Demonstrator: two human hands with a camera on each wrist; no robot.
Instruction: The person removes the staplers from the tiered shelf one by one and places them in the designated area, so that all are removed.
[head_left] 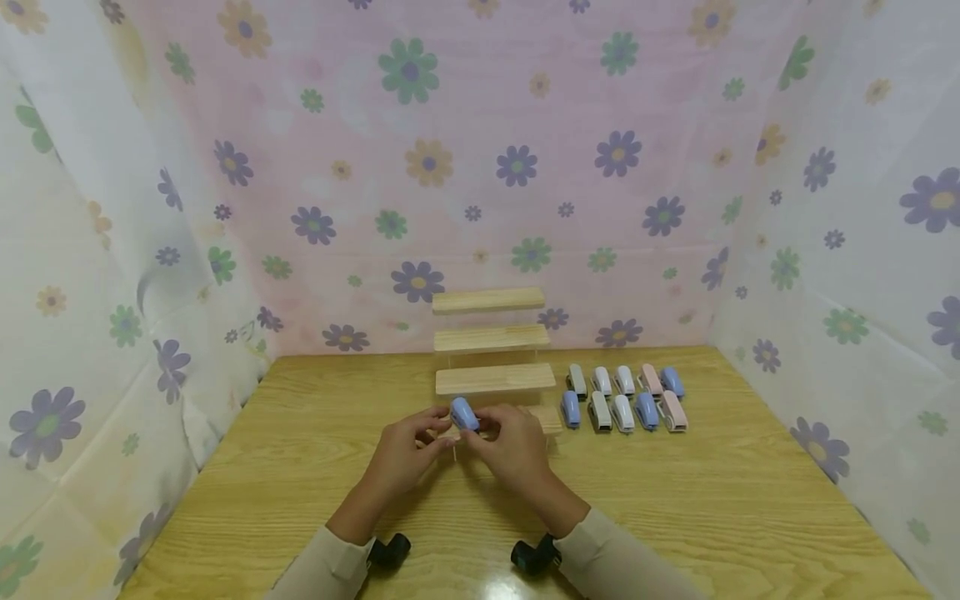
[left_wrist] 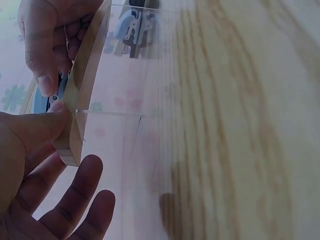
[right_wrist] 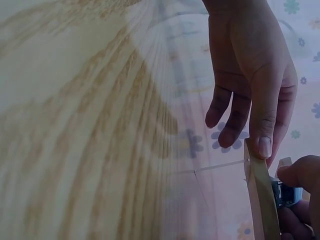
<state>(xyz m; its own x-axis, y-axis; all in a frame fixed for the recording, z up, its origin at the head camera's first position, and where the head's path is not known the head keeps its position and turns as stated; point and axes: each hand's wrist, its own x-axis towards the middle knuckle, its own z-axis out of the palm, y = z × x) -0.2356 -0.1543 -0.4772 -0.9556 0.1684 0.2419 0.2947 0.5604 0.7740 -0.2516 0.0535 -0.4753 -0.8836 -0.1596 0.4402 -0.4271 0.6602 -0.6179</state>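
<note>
A small blue stapler (head_left: 464, 413) is at the lowest wooden shelf, between both hands. My right hand (head_left: 513, 446) pinches this stapler between thumb and fingers, over the shelf's left part. In the right wrist view, the right thumb (right_wrist: 301, 172) lies against the stapler (right_wrist: 286, 194). My left hand (head_left: 405, 450) is at the left end of the same shelf. Its thumb (left_wrist: 45, 125) rests along the shelf edge (left_wrist: 75, 140) close to the stapler, and its other fingers are spread and loosely bent, holding nothing.
Three more wooden tiers, including the top one (head_left: 488, 301), rise behind the hands. To the right, two rows of small staplers in blue, white, grey and pink, such as a pink stapler (head_left: 672, 411), stand on the table (head_left: 712, 500). Flowered cloth (head_left: 480, 108) encloses the table.
</note>
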